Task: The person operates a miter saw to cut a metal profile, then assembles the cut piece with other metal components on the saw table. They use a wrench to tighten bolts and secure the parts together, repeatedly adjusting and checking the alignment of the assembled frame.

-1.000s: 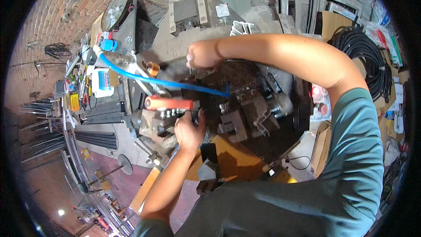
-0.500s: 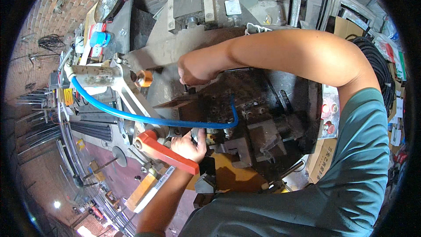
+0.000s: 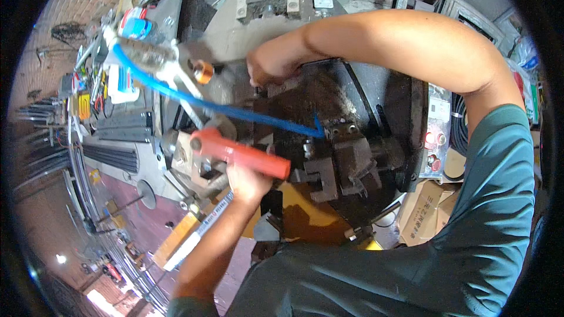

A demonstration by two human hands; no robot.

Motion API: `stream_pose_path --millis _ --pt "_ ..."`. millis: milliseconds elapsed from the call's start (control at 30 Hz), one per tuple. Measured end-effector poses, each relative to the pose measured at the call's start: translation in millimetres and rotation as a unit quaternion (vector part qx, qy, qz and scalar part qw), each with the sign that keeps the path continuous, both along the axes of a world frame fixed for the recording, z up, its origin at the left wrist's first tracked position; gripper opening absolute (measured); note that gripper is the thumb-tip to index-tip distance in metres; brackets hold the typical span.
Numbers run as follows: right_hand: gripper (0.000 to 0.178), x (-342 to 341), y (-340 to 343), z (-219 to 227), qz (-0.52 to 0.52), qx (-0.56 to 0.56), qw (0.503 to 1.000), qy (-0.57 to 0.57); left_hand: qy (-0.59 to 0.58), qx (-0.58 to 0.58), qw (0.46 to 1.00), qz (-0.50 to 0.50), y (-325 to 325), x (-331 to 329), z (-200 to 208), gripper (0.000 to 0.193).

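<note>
Red handle (image 3: 244, 157) shifted upward; left hand (image 3: 249, 184) below (fingers hidden behind handle).

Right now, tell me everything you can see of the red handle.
The red handle is a thick, smooth-looking bar, perhaps painted metal or plastic, slightly blurred. Its broader, rounded end is at the left; it slants down rightward in the picture, below the blue hose. It overlaps the left hand; whether they touch is unclear.

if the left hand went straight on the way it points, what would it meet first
Likely the red handle crossing in front of the left hand; depth is unclear, so the hand might pass beneath.
</note>
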State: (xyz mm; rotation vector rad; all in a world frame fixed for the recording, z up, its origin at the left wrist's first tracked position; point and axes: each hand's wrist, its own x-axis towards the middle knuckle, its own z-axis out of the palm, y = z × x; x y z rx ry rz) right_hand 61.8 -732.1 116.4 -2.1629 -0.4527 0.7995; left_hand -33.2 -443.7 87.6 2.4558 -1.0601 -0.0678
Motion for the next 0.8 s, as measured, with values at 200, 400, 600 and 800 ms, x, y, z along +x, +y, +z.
stream_pose_path --millis 200,400,600,800 --pt "0.033 -15.5 0.6 -2.0 -0.071 -0.088 0.993 -0.044 -0.044 0.038 0.998 0.008 -2.6 2.6 -6.2 0.037" --pt "0.038 -37.6 -20.3 -3.4 0.006 -0.225 0.929 -0.292 -0.031 0.037 0.999 0.026 0.0 1.7 -8.5 0.044" --pt "0.035 -37.3 -31.4 -13.7 -0.144 -0.030 0.989 -0.022 -0.020 0.012 0.999 0.029 0.0 3.0 -10.5 0.047" --pt "0.038 -41.9 -40.1 -15.8 -0.064 0.109 0.992 0.026 -0.034 -0.010 0.999 0.032 1.3 2.5 -10.2 0.046"
